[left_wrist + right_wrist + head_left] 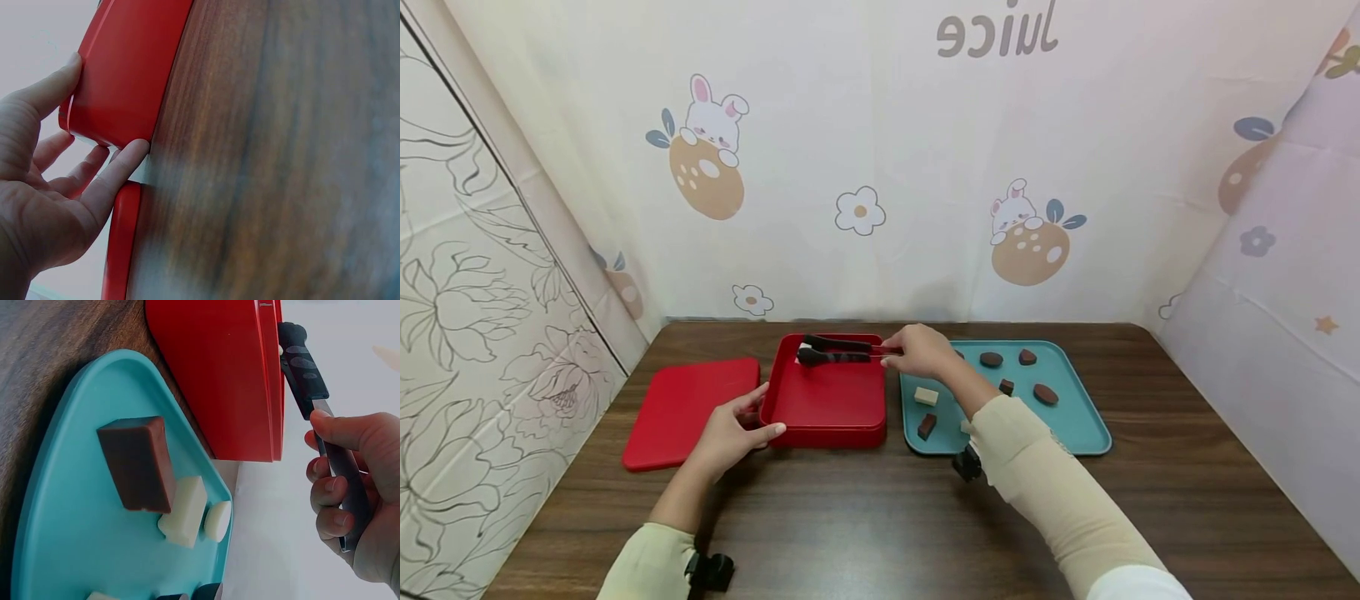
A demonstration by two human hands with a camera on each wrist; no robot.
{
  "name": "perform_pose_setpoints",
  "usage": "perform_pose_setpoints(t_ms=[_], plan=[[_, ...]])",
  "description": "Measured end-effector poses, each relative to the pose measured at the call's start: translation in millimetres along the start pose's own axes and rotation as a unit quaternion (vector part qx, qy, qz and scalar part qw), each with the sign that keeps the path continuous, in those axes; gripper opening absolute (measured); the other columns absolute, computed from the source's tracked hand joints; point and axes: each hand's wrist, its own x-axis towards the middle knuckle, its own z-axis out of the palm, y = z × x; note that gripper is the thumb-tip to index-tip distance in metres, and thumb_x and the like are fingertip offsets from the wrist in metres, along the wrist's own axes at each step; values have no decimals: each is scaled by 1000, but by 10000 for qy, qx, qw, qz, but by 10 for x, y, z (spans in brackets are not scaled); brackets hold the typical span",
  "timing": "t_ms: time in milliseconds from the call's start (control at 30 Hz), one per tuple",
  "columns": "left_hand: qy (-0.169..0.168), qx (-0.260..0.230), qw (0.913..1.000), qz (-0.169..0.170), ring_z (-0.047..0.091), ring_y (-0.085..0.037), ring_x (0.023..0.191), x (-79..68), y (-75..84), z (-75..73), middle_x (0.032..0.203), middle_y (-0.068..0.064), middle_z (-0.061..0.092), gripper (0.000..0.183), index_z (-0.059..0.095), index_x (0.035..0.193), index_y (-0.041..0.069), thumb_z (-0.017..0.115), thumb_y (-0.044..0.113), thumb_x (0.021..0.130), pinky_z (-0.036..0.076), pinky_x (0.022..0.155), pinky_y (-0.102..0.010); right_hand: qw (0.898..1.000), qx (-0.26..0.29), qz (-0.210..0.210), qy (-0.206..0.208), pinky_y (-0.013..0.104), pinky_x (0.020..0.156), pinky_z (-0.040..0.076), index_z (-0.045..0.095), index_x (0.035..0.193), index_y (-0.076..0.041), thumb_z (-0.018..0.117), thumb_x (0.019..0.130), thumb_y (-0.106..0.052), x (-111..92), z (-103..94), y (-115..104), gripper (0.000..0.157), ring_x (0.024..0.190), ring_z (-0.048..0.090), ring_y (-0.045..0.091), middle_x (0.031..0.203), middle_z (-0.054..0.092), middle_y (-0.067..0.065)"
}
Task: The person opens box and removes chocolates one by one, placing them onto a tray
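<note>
My right hand [922, 350] grips a pair of tongs [304, 370] with black tips and metal arms. The tongs reach over the red box [827, 404] near its back edge, with a small white piece [805, 345] at their tips, mostly hidden by them. At the box's front left corner, my left hand [730, 432] holds the side, thumb at the front and fingers along the left wall [125, 69]. Several chocolate-like pieces lie on the teal tray [1086, 433], among them a brown block [137, 462] and a white bar [186, 512].
Left of the box lies a flat red lid [688, 408], close beside my left hand. The tray stands just right of the box, partly under my right forearm. Behind the wooden table [850, 517] hangs a printed curtain [925, 167].
</note>
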Motion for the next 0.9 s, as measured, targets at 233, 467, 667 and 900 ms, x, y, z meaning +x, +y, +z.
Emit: perform_pose_setpoints(t_ms=[233,467,667,900], plan=[[55,7,10000,-68,51,-38,120,-8,10,-4,142,-18,47,87,40,150,17,84,30,77,59,74,-37,9998,165,12,100,25,44,31,68,124,-8,70,92,-27,-171,-80,21,38,44,36,11,54,56,0],[71,76,9999,-65,51,-38,118,-10,8,2,140,-18,48,87,40,150,17,85,31,76,59,74,-38,9988,446,97,189,26,48,35,69,124,-9,70,92,-27,-335,-169,69,37,49,43,12,72,67,-1],[78,84,9999,-69,51,-38,117,-12,14,5,140,-18,48,87,41,150,17,84,30,76,59,74,-37,9976,599,65,327,27,44,31,66,127,-7,69,92,-27,-475,-204,127,40,42,31,13,56,53,1],[0,-48,10000,-68,52,-38,117,-13,12,1,141,-19,47,85,39,151,14,82,27,79,59,74,-37,9972,546,6,507,26,42,27,66,127,-8,68,93,-28,-666,-238,173,40,40,27,11,46,39,-2]])
